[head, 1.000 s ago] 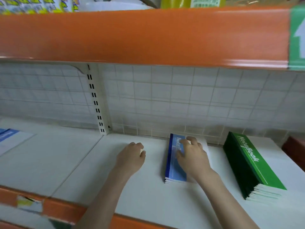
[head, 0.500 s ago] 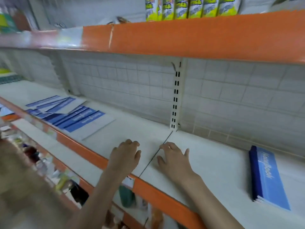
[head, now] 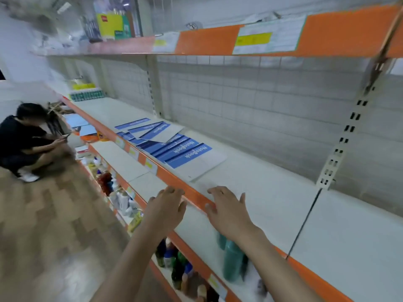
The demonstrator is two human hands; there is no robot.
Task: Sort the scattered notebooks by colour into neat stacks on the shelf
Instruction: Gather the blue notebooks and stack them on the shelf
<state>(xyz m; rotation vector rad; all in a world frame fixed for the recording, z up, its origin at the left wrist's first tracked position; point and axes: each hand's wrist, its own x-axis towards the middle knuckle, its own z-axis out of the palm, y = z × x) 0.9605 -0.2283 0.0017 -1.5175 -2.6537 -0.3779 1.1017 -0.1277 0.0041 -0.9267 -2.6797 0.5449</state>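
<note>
Nothing is gripped: both hands are empty, with fingers loosely spread. The right hand [head: 226, 209] is held just above the front edge of the shelf [head: 272, 205], and the left hand [head: 166, 205] hovers just off that edge, over the orange front lip [head: 174, 180]. Both are pointed toward the blue notebooks [head: 172, 144], so a reach for more of them is judged to be the step in hand.

The blue notebooks are spread in an overlapping fan along the shelf's front edge, near the hands but not touched. Their long axes are laid roughly crosswise, from the front edge toward the grid back wall [head: 239, 101], with the printed titles read along that axis. The far ones are skewed at differing angles, 1 pale cover lying across the rest, so none is yet stacked.

On lower shelves, bottles [head: 232, 260] are seen. A crouching person [head: 24, 140] is seen on the floor beyond.
</note>
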